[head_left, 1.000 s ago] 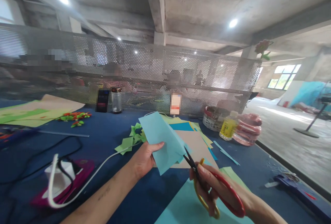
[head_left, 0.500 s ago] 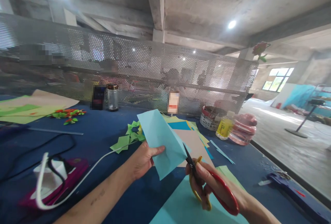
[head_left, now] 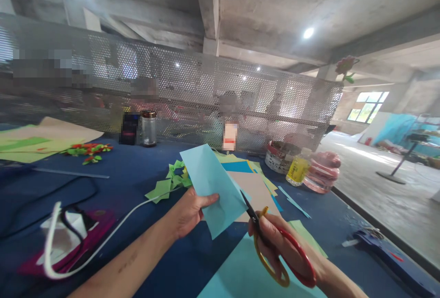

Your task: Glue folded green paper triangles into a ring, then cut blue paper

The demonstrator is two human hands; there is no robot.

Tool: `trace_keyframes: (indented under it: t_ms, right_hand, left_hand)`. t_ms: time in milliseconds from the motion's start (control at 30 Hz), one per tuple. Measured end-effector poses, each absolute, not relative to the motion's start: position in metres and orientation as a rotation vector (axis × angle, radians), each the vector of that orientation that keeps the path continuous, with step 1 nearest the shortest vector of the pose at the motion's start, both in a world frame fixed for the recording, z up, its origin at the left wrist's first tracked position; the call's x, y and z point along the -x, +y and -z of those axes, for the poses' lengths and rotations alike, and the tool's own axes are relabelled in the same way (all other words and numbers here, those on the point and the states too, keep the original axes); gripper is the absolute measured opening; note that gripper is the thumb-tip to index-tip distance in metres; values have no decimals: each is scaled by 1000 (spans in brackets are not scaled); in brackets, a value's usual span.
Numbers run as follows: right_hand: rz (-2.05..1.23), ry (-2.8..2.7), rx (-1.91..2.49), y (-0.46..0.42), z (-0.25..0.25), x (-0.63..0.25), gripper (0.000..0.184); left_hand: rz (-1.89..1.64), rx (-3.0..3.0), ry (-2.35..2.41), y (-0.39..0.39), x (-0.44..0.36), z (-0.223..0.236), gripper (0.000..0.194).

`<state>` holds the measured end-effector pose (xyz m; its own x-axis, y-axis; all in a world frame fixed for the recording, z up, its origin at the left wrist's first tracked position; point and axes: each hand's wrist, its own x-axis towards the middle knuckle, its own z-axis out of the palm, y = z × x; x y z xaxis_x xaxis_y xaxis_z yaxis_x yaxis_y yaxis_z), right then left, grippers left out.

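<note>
A folded sheet of light blue paper (head_left: 220, 188) is pinched by my left hand (head_left: 192, 211), with the thumb flat on its face. My right hand (head_left: 278, 238) grips scissors (head_left: 253, 215) with black blades and one yellow and one red handle. The blades meet the paper's right edge; how far they are parted is hard to make out. Below my right hand lies a larger light blue sheet (head_left: 233, 266). Behind the held piece, a stack of coloured paper (head_left: 254, 188) rests on the blue table.
Green paper scraps (head_left: 167, 185) lie left of the stack. A purple power strip (head_left: 72, 243) with a white cable sits at the left. A glass jar (head_left: 149, 128), a yellow-labelled bottle (head_left: 297, 169), a pink container (head_left: 322, 173) and a blue tool (head_left: 388, 256) stand or lie around.
The scissors' yellow handle loop has swung lower and away from the red one as the fingers of my right hand shifted. The paper stays almost in place in my left hand.
</note>
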<state>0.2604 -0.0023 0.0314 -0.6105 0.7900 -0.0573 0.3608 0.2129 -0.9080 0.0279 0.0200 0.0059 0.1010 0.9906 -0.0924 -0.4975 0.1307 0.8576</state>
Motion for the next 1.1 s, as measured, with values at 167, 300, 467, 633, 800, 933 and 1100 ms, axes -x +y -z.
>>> trace_keyframes:
  t_ms: [167,300,467,633,800,933,1100]
  right_hand:
    - [-1335,-2017,1084,-1,-25,-259,50]
    - [-1388,-1929,1238,-3,-26,-255,55]
    - [-1366,-1922,1230,-6,-29,-252,62]
    - [-1287,-2028,1172,-6,-33,-253,56]
    - [-1319,-2122,1073,-3,-29,-258,56]
    - [-1296,-2144,1071,-1,-26,-260,52]
    - [-1210,-2193,1085,-1,-32,-256,44]
  left_hand:
    - [-1272,-785,817,20,-27,-4,51]
    - [-1270,-790,826,18,-28,-6,50]
    - [-1265,-801,847,18,-28,-6,49]
    - [-1274,-811,845,19,-26,-3,51]
    - [-1241,-860,819,17,-28,-4,57]
    - [-1227,-865,830,12,-31,-8,61]
    - [-1230,-859,859,9,-33,-11,61]
